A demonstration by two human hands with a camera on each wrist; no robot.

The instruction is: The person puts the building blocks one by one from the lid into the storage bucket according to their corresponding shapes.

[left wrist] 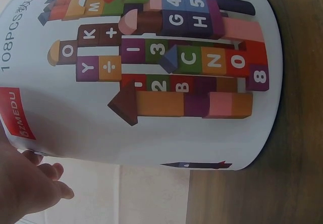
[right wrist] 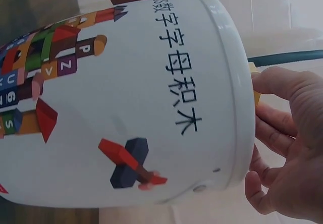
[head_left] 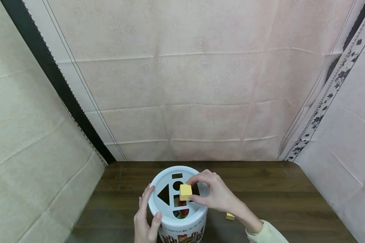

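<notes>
A white block bucket (head_left: 182, 228) stands on the table, its pale lid (head_left: 163, 182) cut with rectangular, round, triangular and other holes. Between thumb and fingertips, my right hand (head_left: 213, 192) pinches a yellow cube (head_left: 185, 192) over the middle of the lid. Part of the cube also shows beyond the rim in the right wrist view. My left hand (head_left: 144, 219) holds the bucket's left side, thumb and forefinger at the lid's rim. Red pieces (head_left: 182, 203) show through the lower holes. Whether the cube touches the lid, I cannot tell.
Another yellow block (head_left: 230, 216) lies on the brown wooden table (head_left: 261, 189), right of the bucket and partly behind my right forearm. Pale cloth (head_left: 200, 84) hangs behind the table and on both sides.
</notes>
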